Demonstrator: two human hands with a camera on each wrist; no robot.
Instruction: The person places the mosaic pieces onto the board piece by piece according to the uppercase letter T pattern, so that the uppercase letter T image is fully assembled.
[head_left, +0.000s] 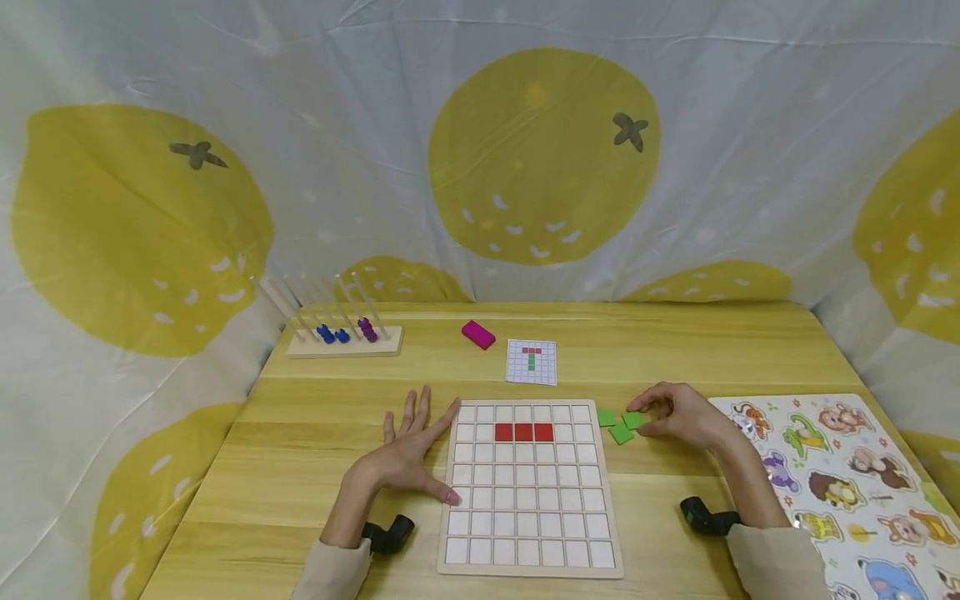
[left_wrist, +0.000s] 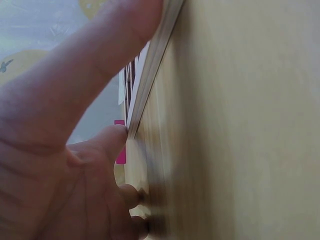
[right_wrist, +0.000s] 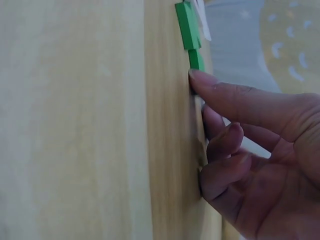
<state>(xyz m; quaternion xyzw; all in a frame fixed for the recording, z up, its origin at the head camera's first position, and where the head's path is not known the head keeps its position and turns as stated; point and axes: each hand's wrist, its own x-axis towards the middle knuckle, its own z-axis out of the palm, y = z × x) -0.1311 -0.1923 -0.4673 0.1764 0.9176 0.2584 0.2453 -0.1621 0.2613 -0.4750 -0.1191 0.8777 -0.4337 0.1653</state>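
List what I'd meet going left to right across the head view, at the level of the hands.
Left hand, grid board, green tiles, right hand, animal board.

In front of me is a yellowish wood-grained table (head_left: 262,467). Taking the grid board (head_left: 527,498) lying on it as my clock's centre, I have a small printed card (head_left: 531,362) at twelve, a magenta block (head_left: 478,335) between eleven and twelve, a peg rack (head_left: 345,351) at ten, green tiles (head_left: 621,433) clustered near the board at two, and an animal-picture board (head_left: 825,458) at three.
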